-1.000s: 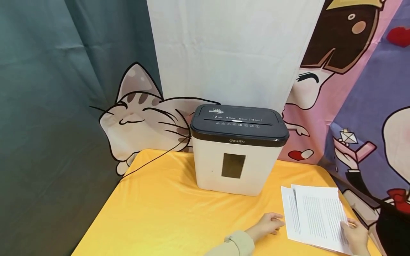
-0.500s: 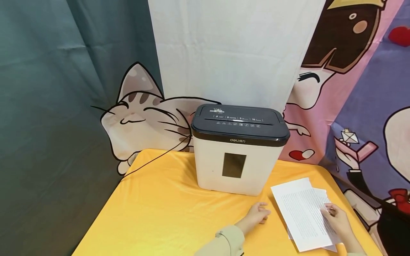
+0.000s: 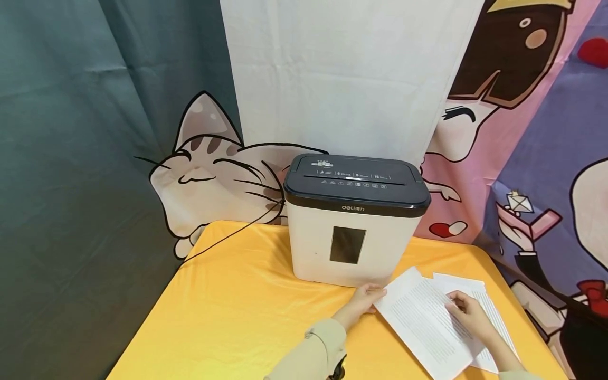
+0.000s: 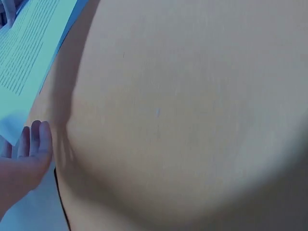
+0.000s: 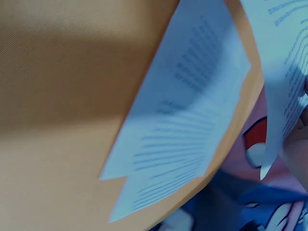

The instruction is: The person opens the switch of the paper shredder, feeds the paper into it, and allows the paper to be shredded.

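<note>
A printed sheet of paper (image 3: pixel 420 322), tilted with its upper corner toward the shredder, hangs over the table in the head view. My right hand (image 3: pixel 472 319) pinches its right edge between thumb and fingers. At the sheet's left corner is my left hand (image 3: pixel 358 303), its fingers (image 4: pixel 44 137) fairly straight and right at the paper in the left wrist view. More printed sheets (image 5: pixel 192 91) lie overlapping on the table below, partly covered by the held one in the head view. The right wrist view shows the held sheet (image 5: pixel 276 72) bending slightly, raised off the others.
A white paper shredder (image 3: pixel 311 253) with a black top (image 3: pixel 356 192) and a narrow slot stands at the table's back. Its dark cord (image 3: pixel 228 237) runs left. The yellow-clothed table (image 3: pixel 228 316) ends close to the sheets on the right. Printed cartoon curtains (image 3: pixel 342 74) hang behind.
My right hand has lifted the top sheet from the pile and brought it left, turning it. The left hand has moved left and slightly up, and now meets the sheet's corner.
</note>
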A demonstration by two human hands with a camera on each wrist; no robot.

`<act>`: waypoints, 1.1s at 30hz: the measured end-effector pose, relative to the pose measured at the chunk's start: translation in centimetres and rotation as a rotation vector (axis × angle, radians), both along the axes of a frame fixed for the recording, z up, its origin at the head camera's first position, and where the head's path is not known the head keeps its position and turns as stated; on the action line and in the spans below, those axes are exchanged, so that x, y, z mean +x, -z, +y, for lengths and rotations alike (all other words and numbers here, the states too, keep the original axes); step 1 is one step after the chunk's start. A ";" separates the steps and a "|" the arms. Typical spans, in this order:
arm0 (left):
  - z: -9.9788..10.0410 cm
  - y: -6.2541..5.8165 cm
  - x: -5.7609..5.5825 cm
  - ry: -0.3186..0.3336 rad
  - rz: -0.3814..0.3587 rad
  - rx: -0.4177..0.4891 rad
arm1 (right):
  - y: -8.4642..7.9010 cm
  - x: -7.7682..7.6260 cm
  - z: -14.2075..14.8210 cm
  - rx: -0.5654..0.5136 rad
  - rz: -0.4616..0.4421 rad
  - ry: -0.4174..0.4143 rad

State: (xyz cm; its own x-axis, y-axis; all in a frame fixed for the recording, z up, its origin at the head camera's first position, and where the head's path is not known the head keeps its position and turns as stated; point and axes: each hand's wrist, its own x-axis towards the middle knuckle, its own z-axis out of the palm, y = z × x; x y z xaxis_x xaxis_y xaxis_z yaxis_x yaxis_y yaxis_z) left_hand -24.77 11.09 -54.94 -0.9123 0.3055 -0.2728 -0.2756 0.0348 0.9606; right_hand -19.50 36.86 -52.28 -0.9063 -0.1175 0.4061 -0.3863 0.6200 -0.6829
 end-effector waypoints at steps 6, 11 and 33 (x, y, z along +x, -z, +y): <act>-1.9 -0.8 -0.7 0.087 0.100 -0.078 | -1.6 -0.4 -2.6 0.073 -0.005 -0.091; -3.1 -1.5 -0.7 0.189 0.131 -0.044 | -2.8 -0.7 -4.9 0.100 0.002 -0.191; -8.5 -3.5 2.2 0.201 0.229 -0.004 | -7.0 -0.7 -11.2 0.146 -0.007 -0.321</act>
State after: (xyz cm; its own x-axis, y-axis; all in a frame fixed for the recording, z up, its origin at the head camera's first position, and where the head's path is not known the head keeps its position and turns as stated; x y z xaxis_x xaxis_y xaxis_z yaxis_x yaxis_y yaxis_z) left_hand -22.55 2.59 -51.41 -0.8716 0.4853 -0.0689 -0.0392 0.0711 0.9967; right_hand -20.20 25.62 -45.24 -0.8164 -0.4529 0.3582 -0.5731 0.5593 -0.5990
